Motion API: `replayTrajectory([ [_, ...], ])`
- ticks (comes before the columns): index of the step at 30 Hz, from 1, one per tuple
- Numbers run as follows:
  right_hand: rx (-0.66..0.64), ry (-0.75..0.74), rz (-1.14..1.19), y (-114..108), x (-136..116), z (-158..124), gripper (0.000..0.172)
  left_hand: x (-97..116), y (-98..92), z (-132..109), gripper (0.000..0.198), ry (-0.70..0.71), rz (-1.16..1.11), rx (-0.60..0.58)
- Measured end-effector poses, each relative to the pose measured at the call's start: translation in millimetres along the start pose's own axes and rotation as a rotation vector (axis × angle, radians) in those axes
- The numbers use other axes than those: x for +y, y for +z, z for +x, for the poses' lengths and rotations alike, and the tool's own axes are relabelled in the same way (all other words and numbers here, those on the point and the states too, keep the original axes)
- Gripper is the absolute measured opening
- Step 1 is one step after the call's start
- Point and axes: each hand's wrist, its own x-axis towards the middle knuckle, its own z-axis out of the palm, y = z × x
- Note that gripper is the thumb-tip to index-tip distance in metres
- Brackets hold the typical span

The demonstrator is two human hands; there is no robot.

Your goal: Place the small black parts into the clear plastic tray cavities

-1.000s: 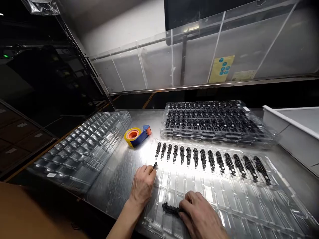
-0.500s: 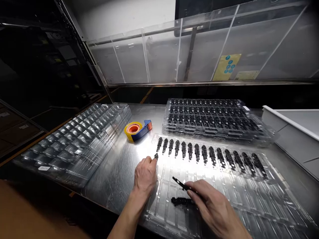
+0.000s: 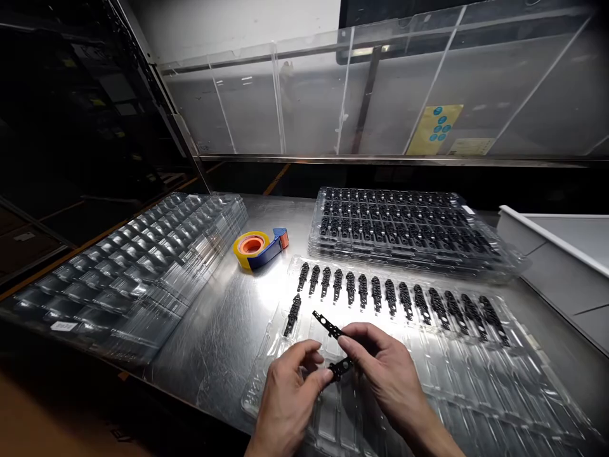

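Fingertips of the right hand pinch one slim black perforated part, which tilts up and away to the left above the tray. Thumb and forefinger of the left hand close on a second black part, held just below the first; whether the two parts touch cannot be told. Both hands meet over the near left area of the clear blister tray, which lies on the steel bench.

The far row of this tray carries a line of black parts, each seated lengthwise in its own pocket. One further seated part occupies the leftmost pocket of the next row, just left of the raised part. The remaining near pockets appear unfilled.

Beyond this tray stands a stack of filled trays, its pockets dark with parts. To the left, along the bench edge, lies a stack of clear trays without parts. Between the two stacks sits a tape dispenser, yellow and blue with an orange core. At the right edge stands a white bin. A transparent guard panel closes the back of the bench and bears a yellow label.
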Motion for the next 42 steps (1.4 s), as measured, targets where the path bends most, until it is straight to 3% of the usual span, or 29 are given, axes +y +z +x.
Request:
replayTrajectory([
  [4,0.049,0.079,0.144,4.3,3.7,1.9,0.037,5.9,-0.3,-5.1,0.03,0.116,0.094,-0.065],
  [7,0.1,0.095,0.176,8.0,5.4,3.2,0.04,0.9,6.5,-10.2,0.03,0.063,-0.065,-0.089],
  [10,0.114,0.083,0.165,11.5,7.7,1.3,0.039,-8.1,10.3,-12.0,0.037,-0.109,-0.296,-0.013],
  [12,0.113,0.013,0.105,10.8,9.6,-1.3,0.034,-7.7,3.5,-10.4,0.04,-0.132,-0.315,0.104],
  [15,0.113,-0.18,-0.086,-1.0,11.2,-3.7,0.027,11.7,-20.5,-3.6,0.028,-0.02,-0.004,0.359],
  [17,0.097,-0.221,-0.226,-15.6,9.3,-3.5,0.03,34.5,-36.6,6.2,0.018,0.036,0.365,0.431],
  [18,0.082,-0.203,-0.287,-23.4,6.9,-3.1,0.033,46.5,-42.0,13.6,0.016,0.044,0.538,0.377],
  [20,0.038,-0.137,-0.349,-36.9,-0.6,-2.7,0.036,66.5,-45.1,34.0,0.018,0.03,0.804,0.158],
  [22,-0.026,-0.069,-0.296,-45.1,-9.9,-3.6,0.034,76.0,-39.3,59.3,0.023,0.036,0.874,0.025],
  [27,-0.166,0.093,-0.067,-52.8,-20.8,-8.9,0.036,59.9,-17.6,103.2,0.032,0.034,0.961,-0.027],
  [31,-0.193,0.064,-0.095,-59.2,-18.6,-2.2,0.029,44.1,-17.3,96.0,0.033,0.064,0.962,0.01],
  [37,-0.267,-0.125,-0.559,-44.0,-36.2,37.4,0.014,29.4,-20.8,73.9,0.033,0.204,0.975,-0.015],
  [42,-0.403,-0.144,-0.679,-30.6,-55.7,55.2,0.021,17.5,-16.6,69.0,0.019,0.204,0.991,0.018],
])
